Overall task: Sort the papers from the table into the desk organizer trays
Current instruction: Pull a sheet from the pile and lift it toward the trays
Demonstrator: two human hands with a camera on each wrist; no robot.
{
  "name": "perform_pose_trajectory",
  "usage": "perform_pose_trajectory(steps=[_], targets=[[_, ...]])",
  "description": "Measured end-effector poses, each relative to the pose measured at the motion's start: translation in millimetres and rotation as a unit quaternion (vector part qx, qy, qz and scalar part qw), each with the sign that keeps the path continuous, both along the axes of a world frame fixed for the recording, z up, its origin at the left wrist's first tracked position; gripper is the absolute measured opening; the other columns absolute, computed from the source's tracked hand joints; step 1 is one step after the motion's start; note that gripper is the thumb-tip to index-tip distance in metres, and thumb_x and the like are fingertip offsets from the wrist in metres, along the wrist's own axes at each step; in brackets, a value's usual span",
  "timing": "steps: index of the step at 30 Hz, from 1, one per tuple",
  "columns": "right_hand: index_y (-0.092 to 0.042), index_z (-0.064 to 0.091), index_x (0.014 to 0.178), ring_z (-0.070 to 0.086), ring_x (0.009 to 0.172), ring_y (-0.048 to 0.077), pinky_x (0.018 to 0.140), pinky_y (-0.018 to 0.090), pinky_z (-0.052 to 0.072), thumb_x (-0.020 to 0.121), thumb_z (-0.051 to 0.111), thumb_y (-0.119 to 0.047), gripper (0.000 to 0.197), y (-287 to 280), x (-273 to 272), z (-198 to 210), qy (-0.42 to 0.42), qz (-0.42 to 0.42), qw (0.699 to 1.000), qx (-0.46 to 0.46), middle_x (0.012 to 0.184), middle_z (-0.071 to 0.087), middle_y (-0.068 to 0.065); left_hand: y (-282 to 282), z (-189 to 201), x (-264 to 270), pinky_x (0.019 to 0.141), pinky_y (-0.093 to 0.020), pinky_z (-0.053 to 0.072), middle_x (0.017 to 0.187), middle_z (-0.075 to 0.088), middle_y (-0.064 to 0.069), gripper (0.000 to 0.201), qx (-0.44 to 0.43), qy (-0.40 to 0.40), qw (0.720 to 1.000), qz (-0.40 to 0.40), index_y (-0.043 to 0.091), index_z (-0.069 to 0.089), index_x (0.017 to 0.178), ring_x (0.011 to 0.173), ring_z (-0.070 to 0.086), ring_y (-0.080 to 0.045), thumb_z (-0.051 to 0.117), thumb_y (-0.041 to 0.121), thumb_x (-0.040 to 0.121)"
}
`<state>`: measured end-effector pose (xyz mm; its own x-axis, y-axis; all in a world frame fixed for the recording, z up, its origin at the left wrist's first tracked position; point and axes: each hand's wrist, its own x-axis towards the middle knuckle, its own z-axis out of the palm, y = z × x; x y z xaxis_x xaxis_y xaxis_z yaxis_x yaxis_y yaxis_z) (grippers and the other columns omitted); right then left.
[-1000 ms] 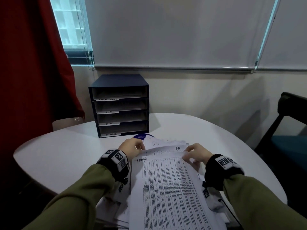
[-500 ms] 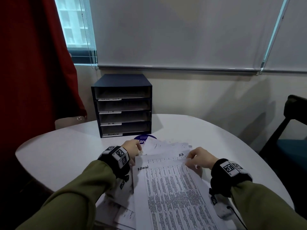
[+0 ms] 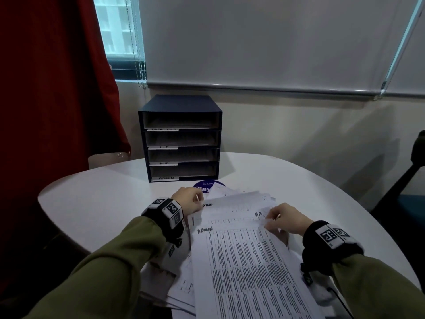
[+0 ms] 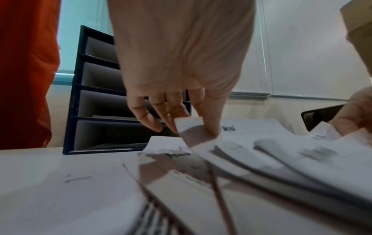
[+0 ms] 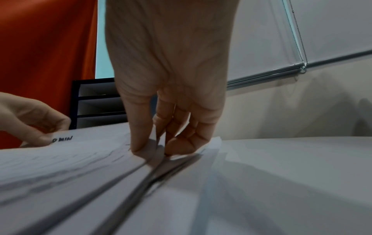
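Both hands pinch far corners of fanned papers (image 3: 241, 261) on the bench: left hand (image 3: 187, 201), right hand (image 3: 285, 218). Beyond them, the desk organizer (image 3: 181, 139) trays hold few sheets; most sorting remains.

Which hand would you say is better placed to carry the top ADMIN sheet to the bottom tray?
Probably the left hand: it pinches an ADMIN-marked sheet's corner and lies nearest the desk organizer, whose bottom tray reads ADMIN. The right hand pinches the far edge.
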<state>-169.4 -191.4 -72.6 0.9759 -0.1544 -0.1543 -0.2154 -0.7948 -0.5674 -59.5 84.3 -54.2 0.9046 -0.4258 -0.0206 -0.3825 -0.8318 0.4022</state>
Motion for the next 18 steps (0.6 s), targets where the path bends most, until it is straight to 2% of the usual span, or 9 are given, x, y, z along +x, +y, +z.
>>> perform_pose_trajectory(steps=[3, 5, 7, 9, 10, 13, 16, 17, 18], targets=[[-0.02, 0.062, 0.065, 0.058, 0.065, 0.012, 0.059, 0.02, 0.049, 0.081, 0.069, -0.012, 0.019, -1, 0, 0, -0.027, -0.003, 1.0, 0.006, 0.073, 0.063, -0.002, 1, 2, -1, 0.063, -0.022, 0.041, 0.081, 0.057, 0.001, 0.002, -0.107, 0.054, 0.992, 0.025, 0.019, 0.058, 0.087, 0.08, 0.053, -0.018, 0.059, 0.018, 0.085], [-0.021, 0.061, 0.067, 0.058, 0.065, 0.014, 0.061, 0.024, 0.051, 0.082, 0.069, -0.013, 0.019, -1, -1, 0, -0.035, -0.002, 0.999, 0.009, 0.073, 0.062, -0.002, 6, 5, 0, 0.067, -0.024, 0.045, 0.077, 0.057, -0.001, 0.005, -0.142, 0.104, 0.984, 0.036, 0.017, 0.064, 0.087, 0.077, 0.055, -0.018, 0.062, 0.019, 0.083], [-0.02, 0.061, 0.067, 0.058, 0.063, 0.015, 0.063, 0.028, 0.052, 0.081, 0.069, -0.012, 0.018, -1, -2, 0, -0.051, -0.01, 0.999, 0.015, 0.071, 0.062, -0.002, 11, 12, -2, 0.066, -0.029, 0.052, 0.07, 0.057, -0.001, 0.011, -0.192, 0.095, 0.976, 0.035, 0.015, 0.067, 0.077, 0.068, 0.056, -0.017, 0.061, 0.019, 0.085], [-0.018, 0.062, 0.066, 0.057, 0.059, 0.015, 0.061, 0.027, 0.05, 0.081, 0.069, -0.011, 0.018, -2, -5, 1, -0.07, -0.02, 0.997, 0.023, 0.07, 0.062, 0.0, 12, 22, -9, 0.066, -0.03, 0.053, 0.071, 0.061, 0.001, 0.014, -0.204, -0.025, 0.978, 0.023, 0.014, 0.069, 0.08, 0.068, 0.058, -0.015, 0.061, 0.022, 0.088], [-0.017, 0.063, 0.066, 0.056, 0.058, 0.014, 0.059, 0.024, 0.049, 0.081, 0.069, -0.01, 0.017, -2, -6, 3, -0.076, -0.02, 0.997, 0.027, 0.071, 0.063, 0.001, 12, 27, -13, 0.064, -0.026, 0.049, 0.073, 0.063, 0.003, 0.014, -0.204, -0.1, 0.974, 0.02, 0.014, 0.07, 0.084, 0.068, 0.058, -0.013, 0.062, 0.025, 0.088], [-0.019, 0.062, 0.066, 0.056, 0.057, 0.012, 0.06, 0.023, 0.048, 0.082, 0.067, -0.009, 0.019, -1, -11, 5, -0.064, -0.009, 0.998, 0.027, 0.071, 0.063, 0.0, 12, 44, -20, 0.054, -0.015, 0.038, 0.071, 0.062, 0.005, 0.01, -0.25, -0.259, 0.933, 0.005, 0.012, 0.067, 0.089, 0.055, 0.052, -0.007, 0.062, 0.021, 0.09], [-0.031, 0.058, 0.067, 0.057, 0.081, 0.014, 0.077, 0.025, 0.045, 0.085, 0.066, -0.015, 0.025, 1, -14, 11, -0.112, -0.004, 0.994, -0.014, 0.085, 0.061, -0.002, 16, 70, -24, 0.055, -0.026, 0.046, 0.074, 0.064, -0.003, 0.008, -0.34, -0.336, 0.878, -0.002, 0.008, 0.062, 0.092, 0.061, 0.057, -0.017, 0.055, 0.012, 0.094], [-0.034, 0.056, 0.069, 0.055, 0.093, 0.016, 0.085, 0.027, 0.042, 0.086, 0.066, -0.016, 0.027, 3, -14, 16, -0.154, 0.002, 0.988, -0.019, 0.093, 0.059, -0.001, 17, 81, -27, 0.061, -0.024, 0.049, 0.078, 0.064, -0.004, 0.01, -0.382, -0.339, 0.86, 0.0, 0.007, 0.06, 0.093, 0.068, 0.059, -0.017, 0.051, 0.012, 0.095], [-0.035, 0.054, 0.071, 0.052, 0.101, 0.018, 0.091, 0.029, 0.04, 0.086, 0.066, -0.014, 0.028, 6, -13, 22, -0.201, 0.008, 0.979, -0.007, 0.098, 0.058, 0.001, 17, 92, -29, 0.065, -0.015, 0.049, 0.082, 0.062, 0.0, 0.011, -0.424, -0.334, 0.842, 0.003, 0.006, 0.058, 0.095, 0.073, 0.059, -0.01, 0.049, 0.011, 0.096]])
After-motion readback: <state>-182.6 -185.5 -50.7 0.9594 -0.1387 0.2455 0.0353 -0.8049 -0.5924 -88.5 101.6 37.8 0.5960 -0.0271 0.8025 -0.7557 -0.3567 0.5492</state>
